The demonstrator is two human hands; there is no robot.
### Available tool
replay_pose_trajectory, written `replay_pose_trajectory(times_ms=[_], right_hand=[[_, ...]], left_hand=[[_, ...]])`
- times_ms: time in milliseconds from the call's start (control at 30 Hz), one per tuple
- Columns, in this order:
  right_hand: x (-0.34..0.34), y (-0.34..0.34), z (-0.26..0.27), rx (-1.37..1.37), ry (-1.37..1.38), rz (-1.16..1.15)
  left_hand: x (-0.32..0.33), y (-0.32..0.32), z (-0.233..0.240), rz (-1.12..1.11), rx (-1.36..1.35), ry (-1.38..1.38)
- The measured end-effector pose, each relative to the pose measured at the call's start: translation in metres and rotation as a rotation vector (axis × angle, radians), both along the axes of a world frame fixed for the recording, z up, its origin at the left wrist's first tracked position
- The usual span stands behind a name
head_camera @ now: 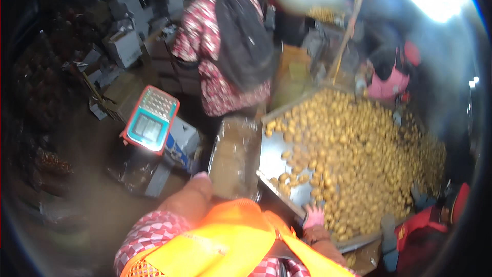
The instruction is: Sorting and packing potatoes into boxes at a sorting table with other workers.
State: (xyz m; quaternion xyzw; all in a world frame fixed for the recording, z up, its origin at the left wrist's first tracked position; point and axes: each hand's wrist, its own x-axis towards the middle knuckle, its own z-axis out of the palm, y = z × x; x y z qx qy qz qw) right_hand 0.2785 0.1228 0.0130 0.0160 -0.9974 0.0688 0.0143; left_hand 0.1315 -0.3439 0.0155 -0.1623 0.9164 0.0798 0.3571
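Observation:
My right hand (pixel 314 215), in a pink glove, is at the near edge of a metal sorting table (pixel 273 154). Its fingers are spread beside a broad layer of yellow-brown, potato-like produce (pixel 346 154), and nothing shows in its grip. My left hand (pixel 201 176) is by the near left corner of a cardboard box (pixel 234 157) with plastic film around its rim. The sleeve covers most of that hand, so whether it grips the box is hidden. The box stands against the table's left side.
A digital scale display (pixel 152 119) with a red frame stands left of the box. Ahead, a person in a patterned coat (pixel 238 42) faces away. Other people work at the table's far side (pixel 390 79) and right side (pixel 419 227). A pole (pixel 351 27) rises behind the table.

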Motion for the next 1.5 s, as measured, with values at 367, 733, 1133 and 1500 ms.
replay_pose_trajectory(times_ms=[367,733,1133,1500], right_hand=[[-0.013,0.001,0.007,-0.054,0.004,0.034],[-0.02,0.001,0.012,-0.077,0.031,0.007],[-0.056,-0.01,-0.001,-0.189,-0.117,-0.183],[-0.086,0.023,-0.008,-0.444,0.261,-0.341]], left_hand=[[-0.041,0.053,-0.087,0.181,0.093,0.13],[-0.045,0.051,-0.101,0.164,0.062,0.163],[-0.097,0.119,-0.037,-0.419,0.303,0.865],[-0.152,0.374,-0.013,-1.171,0.573,0.736]])
